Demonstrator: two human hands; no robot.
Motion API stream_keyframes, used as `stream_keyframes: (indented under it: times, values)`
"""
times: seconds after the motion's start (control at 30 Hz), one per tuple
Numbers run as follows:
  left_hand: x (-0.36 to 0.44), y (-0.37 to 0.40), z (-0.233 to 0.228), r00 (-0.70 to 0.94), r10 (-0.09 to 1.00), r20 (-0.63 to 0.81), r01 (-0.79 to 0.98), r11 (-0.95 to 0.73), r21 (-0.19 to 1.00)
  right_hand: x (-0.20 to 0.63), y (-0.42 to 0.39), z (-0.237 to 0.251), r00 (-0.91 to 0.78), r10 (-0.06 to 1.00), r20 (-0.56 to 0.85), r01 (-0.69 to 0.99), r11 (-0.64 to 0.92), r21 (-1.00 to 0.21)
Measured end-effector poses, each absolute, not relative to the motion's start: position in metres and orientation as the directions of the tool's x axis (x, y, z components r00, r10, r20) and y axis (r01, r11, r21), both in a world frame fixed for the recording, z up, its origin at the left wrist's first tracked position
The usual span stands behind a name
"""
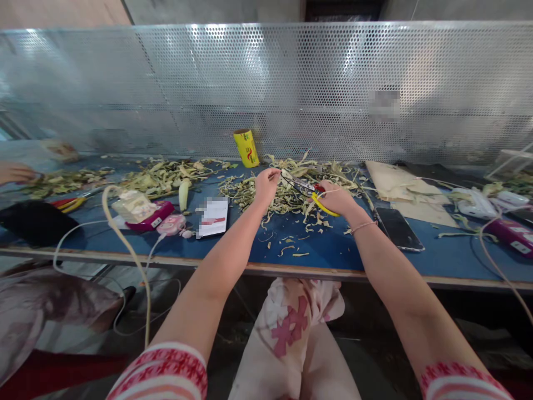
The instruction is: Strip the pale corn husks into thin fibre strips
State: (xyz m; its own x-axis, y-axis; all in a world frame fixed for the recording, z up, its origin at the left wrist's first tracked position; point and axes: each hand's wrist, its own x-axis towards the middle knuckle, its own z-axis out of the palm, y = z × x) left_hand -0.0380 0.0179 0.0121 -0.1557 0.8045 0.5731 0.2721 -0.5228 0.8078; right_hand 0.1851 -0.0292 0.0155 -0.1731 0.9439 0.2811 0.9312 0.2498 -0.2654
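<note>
Fingers of the right hand (336, 199) wrap the yellow-and-red handles of a pair of scissors (323, 206), so that grip is closed on them. Thumb and fingertips of the left hand (265, 187) are drawn together close to the dark blades; whether they pinch a pale strip there or only meet beside it, I cannot tell. Both hands and the scissors are over a loose heap of plant scraps (291, 206) on the blue tabletop (308, 258), nearer its middle than its front edge.

Thin, curled and ribbon-like, the scraps look dry, in dull green and straw tones, with small flakes scattered toward the edge. Behind them a yellow printed tube (247, 150) with a brown rim leans slightly before a metal panel (200, 89) punched with rows of round holes. Flat brown sheets (385, 183) lie to the right, near a smooth dark phone (398, 229). Left of the heap, the screen of another phone (216, 214) is partly pixelated.

Scissor tips are lost among the scraps and left fingers. At the left border, a co-worker's hand (15, 172) is blurred and cut off; a purple box (510, 234) runs out of view opposite.
</note>
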Motion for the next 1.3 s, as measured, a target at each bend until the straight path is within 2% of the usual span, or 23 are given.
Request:
stream_keyframes:
  times: [0.2,0.47,0.63,0.8,1.17,1.3]
  values:
    - [-0.045,0.022,0.012,-0.120,0.749,0.651,0.422,-0.555,0.717,0.183,-0.033,0.021,-0.173,0.959,0.226,0.968,0.208,-0.143]
    - [-0.049,0.020,0.013,0.150,0.656,0.740,0.583,-0.663,0.470,0.180,-0.040,0.028,-0.174,0.963,0.205,0.976,0.196,-0.091]
    - [-0.046,0.016,0.014,0.174,0.638,0.750,0.674,-0.633,0.382,0.173,-0.046,0.034,-0.129,0.976,0.173,0.983,0.150,-0.111]
    - [-0.043,0.013,0.014,0.171,0.639,0.750,0.675,-0.630,0.383,0.165,-0.053,0.039,-0.095,0.983,0.160,0.984,0.116,-0.132]
    - [-0.035,0.014,0.006,-0.009,0.704,0.710,0.540,-0.594,0.596,0.153,-0.052,0.028,-0.021,0.976,0.216,0.979,0.064,-0.193]
    - [-0.033,0.013,0.006,-0.052,0.702,0.711,0.561,-0.568,0.602,0.150,-0.057,0.029,-0.016,0.972,0.233,0.975,0.067,-0.211]
